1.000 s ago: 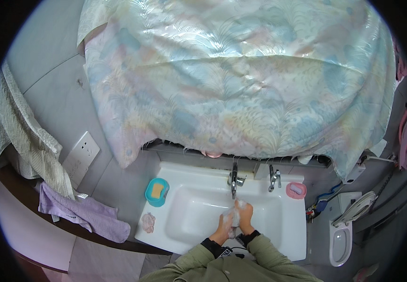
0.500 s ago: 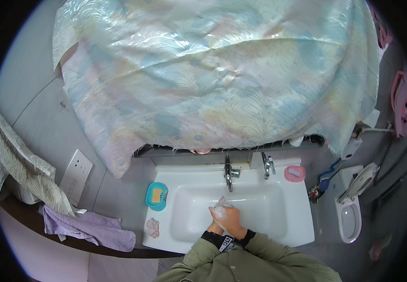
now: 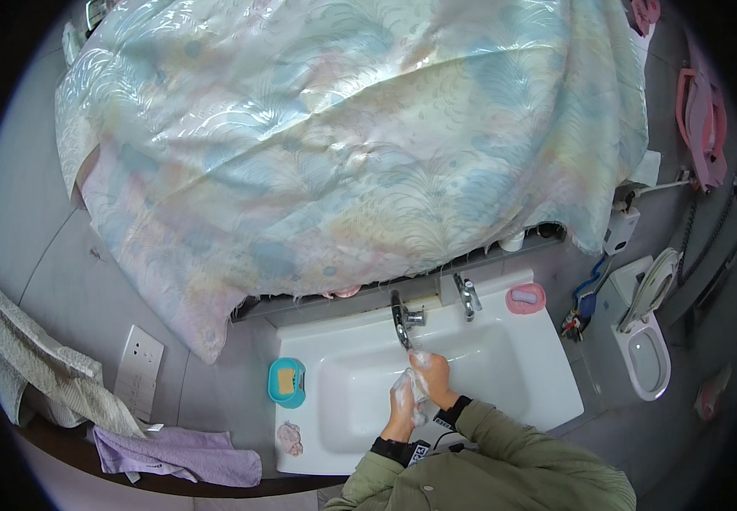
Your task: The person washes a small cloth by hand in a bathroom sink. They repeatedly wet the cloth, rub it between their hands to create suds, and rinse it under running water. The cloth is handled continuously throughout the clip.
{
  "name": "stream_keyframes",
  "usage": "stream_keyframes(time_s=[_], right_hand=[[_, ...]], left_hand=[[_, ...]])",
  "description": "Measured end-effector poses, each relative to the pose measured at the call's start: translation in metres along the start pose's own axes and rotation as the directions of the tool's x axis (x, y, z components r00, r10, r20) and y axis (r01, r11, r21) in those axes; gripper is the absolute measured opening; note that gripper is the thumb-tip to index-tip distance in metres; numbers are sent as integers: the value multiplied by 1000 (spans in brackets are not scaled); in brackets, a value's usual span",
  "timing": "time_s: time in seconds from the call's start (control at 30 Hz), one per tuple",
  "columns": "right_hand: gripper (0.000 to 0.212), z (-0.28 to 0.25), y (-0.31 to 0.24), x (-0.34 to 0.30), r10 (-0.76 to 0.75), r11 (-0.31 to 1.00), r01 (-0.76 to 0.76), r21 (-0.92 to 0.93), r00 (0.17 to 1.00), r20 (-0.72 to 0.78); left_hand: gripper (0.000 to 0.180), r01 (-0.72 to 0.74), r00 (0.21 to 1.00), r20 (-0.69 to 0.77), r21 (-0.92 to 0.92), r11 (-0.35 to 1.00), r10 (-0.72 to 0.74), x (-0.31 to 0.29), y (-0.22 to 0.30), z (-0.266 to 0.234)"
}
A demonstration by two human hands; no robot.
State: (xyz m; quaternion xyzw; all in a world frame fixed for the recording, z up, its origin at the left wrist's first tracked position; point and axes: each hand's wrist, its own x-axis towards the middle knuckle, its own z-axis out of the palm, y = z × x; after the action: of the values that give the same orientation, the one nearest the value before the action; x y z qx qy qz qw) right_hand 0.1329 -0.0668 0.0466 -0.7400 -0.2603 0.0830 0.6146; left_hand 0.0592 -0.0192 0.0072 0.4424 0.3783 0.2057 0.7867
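Note:
White lather coats both my hands over the white washbasin (image 3: 513,417). My left hand (image 3: 401,413) is raised on the left, its fingers extended and a little apart, holding nothing. Close beside it and slightly higher is my right hand (image 3: 435,381), its back toward me and its fingers bent toward the left hand. Foam and the hand itself partly hide those fingers, so I cannot tell how far they are closed. Just above the right hand is the spout of a chrome tap (image 3: 400,319). I cannot make out running water.
A blue soap dish (image 3: 275,385) with a yellow bar and a crumpled pinkish cloth (image 3: 290,439) lie on the left rim. At the right are a second tap (image 3: 468,298) and a pink soap dish (image 3: 539,300). A pastel sheet (image 3: 343,153) hangs beyond; a toilet (image 3: 646,362) stands right.
My hands, pressed together over the basin before, have drawn partly apart. My right hand has moved up toward the tap spout. The whole view has turned and shifted slightly.

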Motion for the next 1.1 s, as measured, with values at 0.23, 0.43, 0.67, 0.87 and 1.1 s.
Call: stream_keyframes(time_s=[0.23,0.43,0.67,0.87,1.1], right_hand=[[35,12,6,-12,-319,937,341,-71,922,220],[45,2,42,27,110,986,-95,-138,989,103],[43,-8,12,-12,-145,973,187,-136,952,271],[37,3,12,-9,-259,914,306,-268,946,197],[26,27,35,-18,-496,756,580,-304,810,312]], left_hand=[[27,13,1000,26,-427,904,-2,6,1,0],[41,-55,998,6,18,998,55,-26,24,14],[33,-97,994,-61,-79,992,92,4,21,0],[32,13,999,-41,-70,997,-16,-6,14,-6],[31,66,989,-94,-405,912,-113,-2,26,5]])
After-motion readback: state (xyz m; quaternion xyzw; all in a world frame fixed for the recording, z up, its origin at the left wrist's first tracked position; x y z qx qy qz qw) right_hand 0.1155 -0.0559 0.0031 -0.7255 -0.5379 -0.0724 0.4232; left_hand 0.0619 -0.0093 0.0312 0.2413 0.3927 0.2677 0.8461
